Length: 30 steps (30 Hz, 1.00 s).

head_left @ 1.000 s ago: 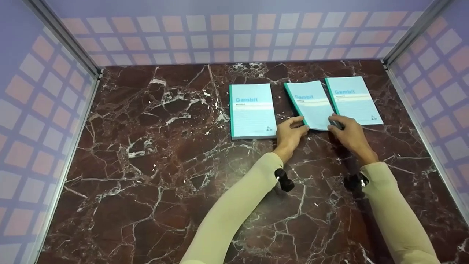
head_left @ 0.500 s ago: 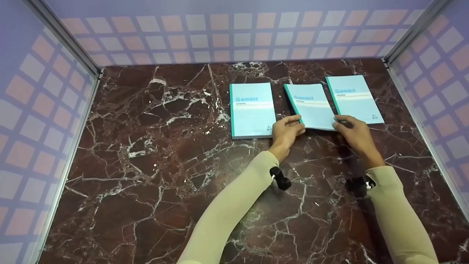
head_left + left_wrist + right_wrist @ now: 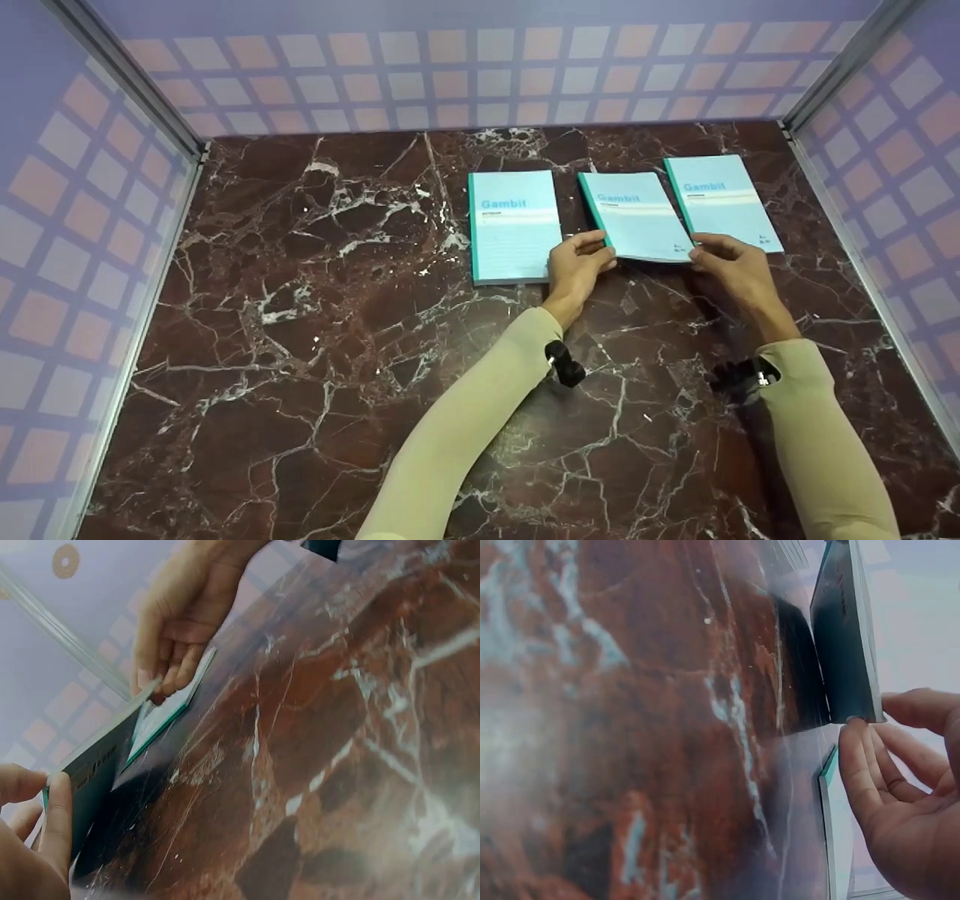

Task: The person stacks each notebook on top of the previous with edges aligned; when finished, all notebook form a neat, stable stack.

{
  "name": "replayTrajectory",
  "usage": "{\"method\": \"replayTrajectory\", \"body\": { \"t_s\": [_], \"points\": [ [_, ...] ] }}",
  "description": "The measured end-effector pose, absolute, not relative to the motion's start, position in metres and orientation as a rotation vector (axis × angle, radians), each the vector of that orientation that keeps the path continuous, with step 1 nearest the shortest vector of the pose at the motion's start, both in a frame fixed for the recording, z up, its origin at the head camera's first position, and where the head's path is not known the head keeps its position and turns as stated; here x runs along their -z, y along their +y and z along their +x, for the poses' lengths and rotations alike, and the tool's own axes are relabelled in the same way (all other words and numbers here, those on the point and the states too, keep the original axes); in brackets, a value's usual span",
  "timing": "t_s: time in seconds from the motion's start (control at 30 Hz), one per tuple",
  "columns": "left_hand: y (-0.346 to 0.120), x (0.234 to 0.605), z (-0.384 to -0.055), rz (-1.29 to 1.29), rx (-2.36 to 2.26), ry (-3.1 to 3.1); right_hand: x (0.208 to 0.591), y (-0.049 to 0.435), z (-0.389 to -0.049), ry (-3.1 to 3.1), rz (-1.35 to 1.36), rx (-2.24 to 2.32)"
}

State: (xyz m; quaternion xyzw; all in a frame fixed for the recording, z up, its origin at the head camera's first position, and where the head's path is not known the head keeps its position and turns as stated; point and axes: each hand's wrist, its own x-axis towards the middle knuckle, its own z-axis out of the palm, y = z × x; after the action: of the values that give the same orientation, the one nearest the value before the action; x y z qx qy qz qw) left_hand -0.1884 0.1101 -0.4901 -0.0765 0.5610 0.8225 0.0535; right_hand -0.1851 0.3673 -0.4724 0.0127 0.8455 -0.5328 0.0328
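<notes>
Three pale blue notebooks with green spines lie in a row in the head view. Both hands hold the middle notebook (image 3: 641, 217) by its near corners, and its near edge is lifted off the table. My left hand (image 3: 576, 268) pinches the corner at the spine, thumb on one side and fingers on the other, as the left wrist view shows. The opposite corner is pinched by my right hand (image 3: 739, 276). In the right wrist view the raised notebook (image 3: 846, 637) shows its dark underside between thumb and fingers.
The left notebook (image 3: 515, 232) lies flat close to my left hand. Just beyond my right hand lies the right notebook (image 3: 721, 202). Tiled panels (image 3: 480, 75) border the dark marbled table (image 3: 300, 390) at the back and both sides.
The right hand has shifted right and gripped the notebook's near right corner. The left hand has moved slightly left. The middle notebook's near edge has moved a little left and straightened.
</notes>
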Motion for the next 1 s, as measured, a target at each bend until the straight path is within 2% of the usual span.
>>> {"method": "replayTrajectory", "body": {
  "t_s": [0.37,0.63,0.87,1.0],
  "points": [
    [0.092,0.488,-0.190,-0.144,-2.211,2.097,0.483,0.363,-0.189,2.595,-0.039,1.727],
    [0.073,0.482,-0.192,0.036,-2.095,2.340,0.489,0.356,-0.196,2.600,-0.121,1.822],
    [0.050,0.476,-0.192,0.115,-2.068,2.331,0.484,0.342,-0.198,2.630,-0.239,1.796],
    [0.037,0.474,-0.190,0.135,-2.062,2.332,0.467,0.324,-0.192,2.639,-0.314,1.811]
  ]
}}
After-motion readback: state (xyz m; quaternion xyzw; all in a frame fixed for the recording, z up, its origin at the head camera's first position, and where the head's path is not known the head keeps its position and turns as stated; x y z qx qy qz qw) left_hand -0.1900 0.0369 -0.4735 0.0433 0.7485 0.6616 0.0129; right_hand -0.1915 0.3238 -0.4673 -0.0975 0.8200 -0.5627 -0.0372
